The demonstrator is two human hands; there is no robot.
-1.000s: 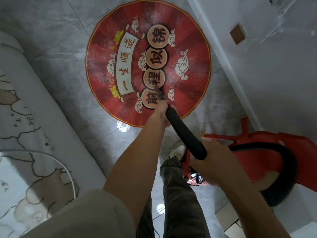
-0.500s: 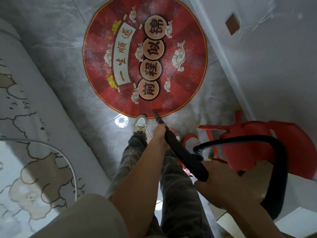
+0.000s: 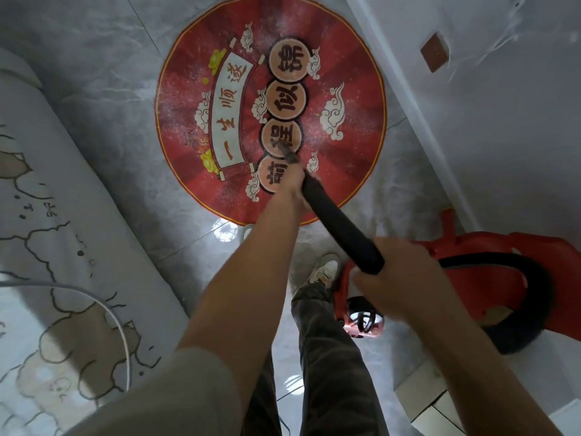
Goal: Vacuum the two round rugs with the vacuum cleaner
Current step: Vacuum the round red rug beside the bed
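Rug: the red round rug [image 3: 345,73] lies flat on the grey marble floor [image 3: 110,89] at 12 o'clock. It bears cream clouds, a scroll and four round character medallions, and pale specks are scattered over it.
Wand: the black vacuum wand [image 3: 339,221] slants from 4 o'clock up toward 11 o'clock. Its nozzle tip [image 3: 287,154] is over the rug's second-lowest medallion; whether it touches the rug I cannot tell.
Left hand: the left hand [image 3: 292,187] has its fingers wrapped round the wand just behind the nozzle.
Right hand: the right hand [image 3: 399,278] is blurred and closed round the wand's rear end.
Hose: the black hose [image 3: 534,294] loops away at 3 o'clock.
Vacuum body: the red vacuum cleaner body [image 3: 344,297] sits on the floor just beside the shoe [image 3: 323,272].
Left side: a pale mat with bear drawings [image 3: 63,215] lies at 9 o'clock, with a white cable [image 3: 124,335] curving over it.
Right side: a white wall [image 3: 487,136] at 2 o'clock carries a brown square [image 3: 435,51].
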